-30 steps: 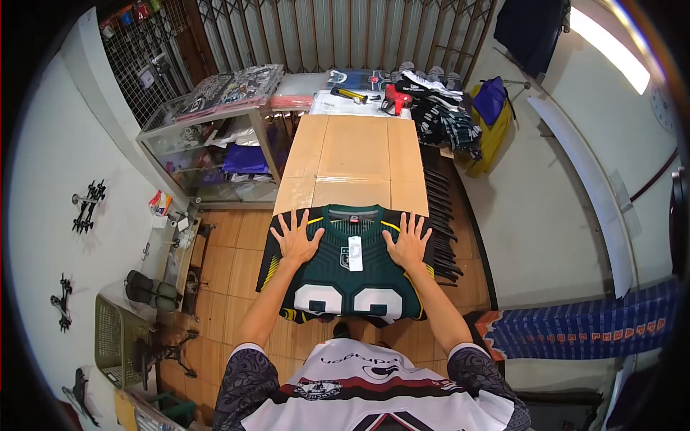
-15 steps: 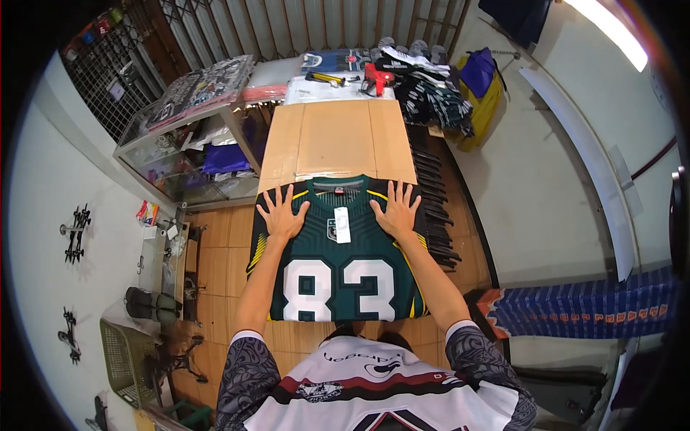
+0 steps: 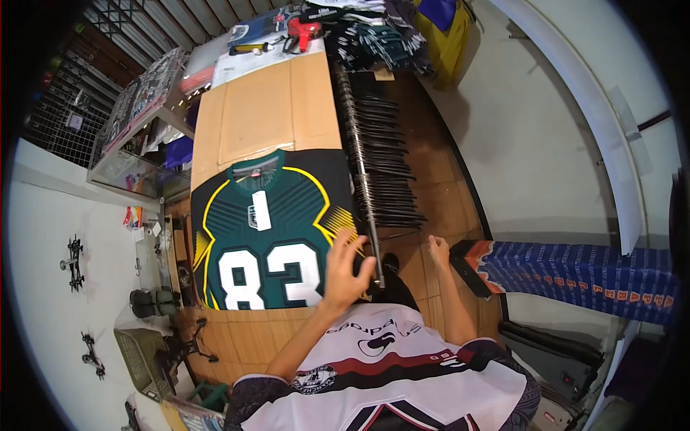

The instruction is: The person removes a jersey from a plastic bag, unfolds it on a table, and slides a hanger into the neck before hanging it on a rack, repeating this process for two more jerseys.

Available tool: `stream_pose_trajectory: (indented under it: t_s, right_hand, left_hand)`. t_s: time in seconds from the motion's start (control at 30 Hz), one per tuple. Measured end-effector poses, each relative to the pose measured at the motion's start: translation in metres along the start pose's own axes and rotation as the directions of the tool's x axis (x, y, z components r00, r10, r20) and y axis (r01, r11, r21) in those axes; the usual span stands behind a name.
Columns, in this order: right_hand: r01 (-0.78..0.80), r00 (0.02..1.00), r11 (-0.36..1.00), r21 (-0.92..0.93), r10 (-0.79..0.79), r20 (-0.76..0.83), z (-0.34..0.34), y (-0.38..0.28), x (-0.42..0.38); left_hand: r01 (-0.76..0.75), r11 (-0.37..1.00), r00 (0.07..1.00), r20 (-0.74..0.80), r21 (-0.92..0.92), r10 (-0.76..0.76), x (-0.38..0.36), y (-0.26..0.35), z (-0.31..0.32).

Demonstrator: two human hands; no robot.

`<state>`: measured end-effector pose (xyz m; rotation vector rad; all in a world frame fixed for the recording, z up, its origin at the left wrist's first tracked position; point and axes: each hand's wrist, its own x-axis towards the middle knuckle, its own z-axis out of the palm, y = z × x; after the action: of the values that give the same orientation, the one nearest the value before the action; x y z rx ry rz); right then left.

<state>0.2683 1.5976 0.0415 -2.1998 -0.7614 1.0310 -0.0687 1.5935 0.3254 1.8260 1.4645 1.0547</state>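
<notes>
A dark green jersey [image 3: 248, 215] with white number 83, yellow trim and a white tag lies flat on the cardboard-topped table [image 3: 259, 108]. My left hand [image 3: 348, 271] is at the jersey's lower right edge, fingers apart, holding nothing. Off to the right, past the end of a metal rail [image 3: 364, 179], my right hand [image 3: 438, 250] hangs over the floor with its fingers curled together. Whether anything small is inside it cannot be seen.
Black hangers [image 3: 388, 158] line the rail beside the table. Beyond the cardboard lie a red tool [image 3: 303, 32] and folded clothes [image 3: 381, 43]. A glass cabinet [image 3: 126, 172] stands left, a green basket [image 3: 140, 363] lower left, and a blue patterned cloth [image 3: 575, 276] right.
The view has turned to the right. Both hands have left the jersey's shoulders and moved right, the right one away from the table with its fingers now curled. More of the jersey's sleeves shows.
</notes>
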Motion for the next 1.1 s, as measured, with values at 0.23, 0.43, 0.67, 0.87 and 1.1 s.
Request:
stream_pose_trajectory:
  t_s: [0.23, 0.43, 0.67, 0.87, 1.1]
  right_hand:
    - [-0.511, 0.800, 0.817, 0.266, 0.340, 0.494, -0.020, 0.013, 0.021]
    - [-0.790, 0.603, 0.429, 0.437, 0.423, 0.676, 0.036, 0.007, 0.044]
    - [-0.814, 0.568, 0.343, 0.468, 0.304, 0.765, 0.059, -0.015, 0.039]
    - [-0.774, 0.612, 0.390, 0.499, 0.256, 0.748, 0.049, -0.014, 0.029]
    - [-0.605, 0.784, 0.446, 0.659, 0.191, 0.590, 0.014, -0.012, 0.019]
  left_hand:
    - [0.734, 0.515, 0.677, 0.541, -0.443, -0.500, -0.012, -0.026, 0.224]
    - [0.808, -0.198, 0.161, 0.532, -0.555, -0.831, -0.024, -0.122, 0.303]
    - [0.687, -0.265, 0.020, 0.383, -0.677, -0.924, -0.027, -0.184, 0.314]
    - [0.686, -0.214, 0.089, 0.372, -0.696, -0.924, -0.026, -0.168, 0.303]
    - [0.863, 0.018, 0.282, 0.452, -0.505, -0.846, -0.016, -0.111, 0.285]
